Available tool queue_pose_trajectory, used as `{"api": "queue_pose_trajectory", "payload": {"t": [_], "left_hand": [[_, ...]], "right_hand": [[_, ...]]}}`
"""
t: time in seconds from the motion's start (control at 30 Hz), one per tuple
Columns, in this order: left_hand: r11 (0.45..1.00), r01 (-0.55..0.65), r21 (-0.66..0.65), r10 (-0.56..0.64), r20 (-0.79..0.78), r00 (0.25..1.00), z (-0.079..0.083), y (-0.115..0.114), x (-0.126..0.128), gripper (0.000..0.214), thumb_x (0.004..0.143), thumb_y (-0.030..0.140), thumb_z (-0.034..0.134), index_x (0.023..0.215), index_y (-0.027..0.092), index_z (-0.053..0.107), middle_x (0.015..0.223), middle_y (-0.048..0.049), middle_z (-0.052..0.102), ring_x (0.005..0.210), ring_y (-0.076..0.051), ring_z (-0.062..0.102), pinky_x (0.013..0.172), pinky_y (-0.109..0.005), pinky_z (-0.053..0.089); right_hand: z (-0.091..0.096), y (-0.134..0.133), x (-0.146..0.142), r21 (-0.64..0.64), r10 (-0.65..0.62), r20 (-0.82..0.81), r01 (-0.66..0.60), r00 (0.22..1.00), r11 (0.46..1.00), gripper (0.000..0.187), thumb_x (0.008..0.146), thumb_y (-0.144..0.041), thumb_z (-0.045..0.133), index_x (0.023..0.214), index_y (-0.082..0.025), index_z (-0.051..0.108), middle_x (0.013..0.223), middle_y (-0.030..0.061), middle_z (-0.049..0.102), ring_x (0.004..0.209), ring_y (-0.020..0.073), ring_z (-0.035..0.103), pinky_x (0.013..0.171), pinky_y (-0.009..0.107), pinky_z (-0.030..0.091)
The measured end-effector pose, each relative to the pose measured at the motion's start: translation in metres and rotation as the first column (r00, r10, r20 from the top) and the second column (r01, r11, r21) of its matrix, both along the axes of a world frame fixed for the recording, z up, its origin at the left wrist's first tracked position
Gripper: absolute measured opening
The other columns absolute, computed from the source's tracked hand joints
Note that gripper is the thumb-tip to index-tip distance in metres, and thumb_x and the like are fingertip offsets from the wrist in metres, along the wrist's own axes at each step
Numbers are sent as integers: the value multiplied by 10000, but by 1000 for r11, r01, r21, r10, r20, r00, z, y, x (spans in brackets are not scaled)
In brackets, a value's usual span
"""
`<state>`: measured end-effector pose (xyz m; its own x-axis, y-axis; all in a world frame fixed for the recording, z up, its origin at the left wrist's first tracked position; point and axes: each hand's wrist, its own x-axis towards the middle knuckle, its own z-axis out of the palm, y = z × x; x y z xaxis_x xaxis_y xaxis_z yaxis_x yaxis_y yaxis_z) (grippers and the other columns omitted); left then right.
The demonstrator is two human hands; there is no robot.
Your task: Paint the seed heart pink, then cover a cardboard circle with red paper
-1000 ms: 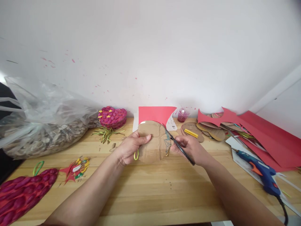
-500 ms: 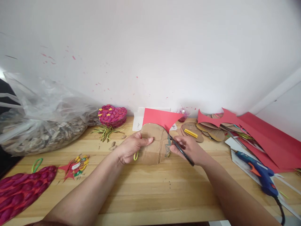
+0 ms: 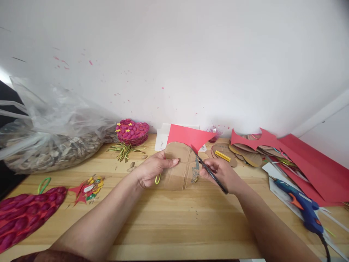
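My left hand [image 3: 152,168] grips a round brown cardboard piece [image 3: 181,171] with a red paper sheet [image 3: 189,136] behind it, thumb on the front. A small yellow loop [image 3: 157,179] hangs by that hand. My right hand [image 3: 222,174] is closed on black scissors [image 3: 208,169]. The blades sit at the cardboard's upper right edge, where the red paper sticks out. Both are held just above the wooden table [image 3: 174,218].
A clear plastic bag of dried husks [image 3: 51,142] lies at the left. Pink scaled craft pieces [image 3: 132,131] [image 3: 24,214] and a small red star ornament [image 3: 87,188] lie on the table. Cardboard cutouts [image 3: 245,154], red paper [image 3: 305,160] and a blue glue gun [image 3: 302,205] are at the right.
The red paper behind the cardboard has turned, its corner now pointing further right. The scissors have worked a little along the cardboard's edge. The view has shifted slightly.
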<state>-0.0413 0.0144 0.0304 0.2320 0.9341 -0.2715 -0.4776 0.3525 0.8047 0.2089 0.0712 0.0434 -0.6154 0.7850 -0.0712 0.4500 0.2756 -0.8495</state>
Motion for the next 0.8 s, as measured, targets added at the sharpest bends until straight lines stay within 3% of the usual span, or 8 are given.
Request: {"api": "queue_pose_trajectory", "payload": {"t": [0.53,0.8], "left_hand": [[1000,25,-11,-25,7,1000,12,-3,1,441,682,232,884,1093,152,745,903,-134,796,782,-272,771,718,-362,626],[998,60,10,-59,-68,996,10,-4,1,291,704,234,861,973,157,781,944,-141,800,796,-232,768,745,-300,608]], "right_hand": [[2,2,4,-14,-53,46,53,998,998,535,722,-584,764,610,-219,391,630,-58,282,597,109,278,545,276,193],[-2,9,10,115,-8,135,-8,991,993,448,784,-532,737,655,-212,451,643,-57,317,596,115,308,550,278,214]]}}
